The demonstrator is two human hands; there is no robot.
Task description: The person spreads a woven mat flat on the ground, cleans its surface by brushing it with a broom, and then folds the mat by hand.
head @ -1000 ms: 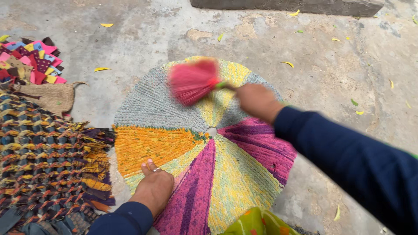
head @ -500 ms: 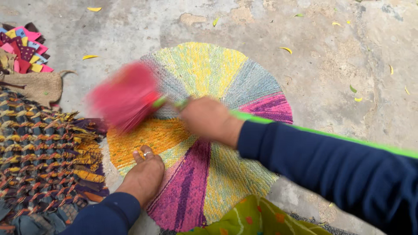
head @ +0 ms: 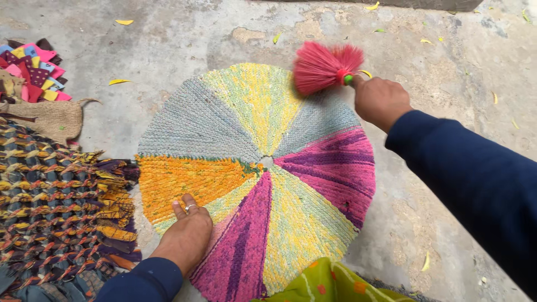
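A round woven mat [head: 224, 128] with wedges of grey, yellow, orange, pink and purple lies flat on the concrete floor. My right hand [head: 379, 100] grips the green handle of a small pink-bristled broom [head: 323, 67], whose bristles rest at the mat's far edge. My left hand [head: 186, 235] presses flat on the mat's near left rim, fingers together, a ring on one finger. Both arms wear dark blue sleeves.
A dark braided rug of blue, orange and purple strips [head: 56, 201] lies to the left, touching the mat. Beyond it sit a jute sack [head: 50, 118] and a pile of coloured cloth scraps [head: 33, 70]. Green patterned cloth [head: 330, 282] covers my lap. Yellow leaves dot the concrete.
The broom swept from the mat's middle out over its left side, then swung back to the far right edge. My left hand stayed pressed on the rim.
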